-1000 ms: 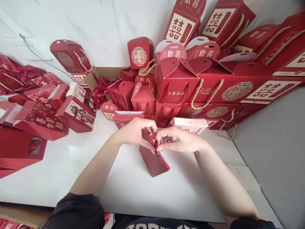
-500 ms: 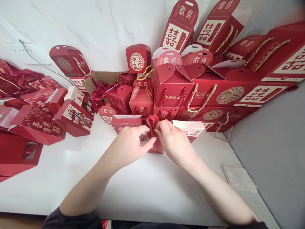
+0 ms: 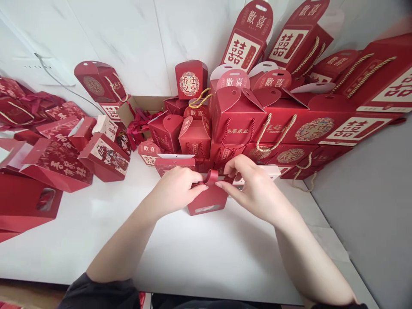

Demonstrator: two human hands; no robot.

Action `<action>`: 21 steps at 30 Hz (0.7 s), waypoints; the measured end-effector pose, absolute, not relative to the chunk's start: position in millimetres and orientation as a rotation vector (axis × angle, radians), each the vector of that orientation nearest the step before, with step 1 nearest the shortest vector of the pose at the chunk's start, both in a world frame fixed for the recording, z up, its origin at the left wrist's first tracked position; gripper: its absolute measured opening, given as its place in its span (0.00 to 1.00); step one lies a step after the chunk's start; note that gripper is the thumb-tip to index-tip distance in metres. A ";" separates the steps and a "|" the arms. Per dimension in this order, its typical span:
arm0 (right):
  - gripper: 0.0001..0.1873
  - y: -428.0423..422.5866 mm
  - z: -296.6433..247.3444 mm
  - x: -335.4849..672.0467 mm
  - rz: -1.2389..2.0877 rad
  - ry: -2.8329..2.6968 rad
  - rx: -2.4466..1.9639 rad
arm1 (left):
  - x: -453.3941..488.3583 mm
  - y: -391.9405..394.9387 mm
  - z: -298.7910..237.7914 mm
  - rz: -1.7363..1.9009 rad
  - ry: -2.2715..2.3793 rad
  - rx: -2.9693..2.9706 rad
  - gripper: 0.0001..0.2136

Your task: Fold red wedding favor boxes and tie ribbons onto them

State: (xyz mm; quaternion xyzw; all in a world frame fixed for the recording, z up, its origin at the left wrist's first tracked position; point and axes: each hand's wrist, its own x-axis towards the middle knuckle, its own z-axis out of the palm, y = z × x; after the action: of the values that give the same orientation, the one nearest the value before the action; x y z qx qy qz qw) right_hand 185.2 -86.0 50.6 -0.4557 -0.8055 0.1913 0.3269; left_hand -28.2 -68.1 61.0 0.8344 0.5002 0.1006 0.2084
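Mostly the small red box [image 3: 207,199] was readable, but its top flaps sat behind both hands and its far side was hidden. Left hand [image 3: 176,189] was curled narrow, thumb and forefinger pinched on the red ribbon loop [image 3: 210,177] at the box top, palm side covering the box's left upper corner. Right hand [image 3: 254,186] was half open, fingertips [image 3: 222,184] pinching the same loop from the other side, remaining fingers spread above it. One box in hand, one ribbon loop, two hands; box stood on the white worktop [image 3: 199,257], just in front of the stacked pile. Behind the right hand a flat white-faced carton [image 3: 273,171] was mostly covered, print unreadable. Pile of red gift boxes [image 3: 234,120] at the back was too overlapped for a firm count; several at the right edge were cut off by the frame. Left group of tipped red boxes [image 3: 58,159] was also cropped at the frame edge. One open cardboard carton [image 3: 141,105] held red ribbons, contents tangled and not countable. Dark sleeves at the bottom edge were cut off.
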 end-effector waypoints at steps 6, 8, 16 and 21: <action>0.03 -72.5 41.3 183.4 0.687 -2.208 -1.042 | -27.5 -60.6 51.8 0.289 1.247 2.238 0.16; 0.05 -70.9 37.9 179.4 0.657 -2.183 -1.045 | -26.7 -59.7 51.4 0.302 1.236 2.228 0.15; 0.07 -72.4 35.7 177.7 0.539 -2.286 -0.971 | -24.0 -68.0 62.0 0.427 1.318 2.194 0.11; 0.03 -74.9 39.8 178.4 0.651 -2.194 -1.020 | -21.1 -63.9 59.9 0.415 1.359 2.261 0.12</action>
State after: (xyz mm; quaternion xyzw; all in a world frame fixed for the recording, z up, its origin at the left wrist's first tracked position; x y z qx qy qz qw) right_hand 178.4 -74.9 39.8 -0.3867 -0.8317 0.2467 0.3128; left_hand -21.1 -63.9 59.9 0.8233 0.4948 0.1511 0.2337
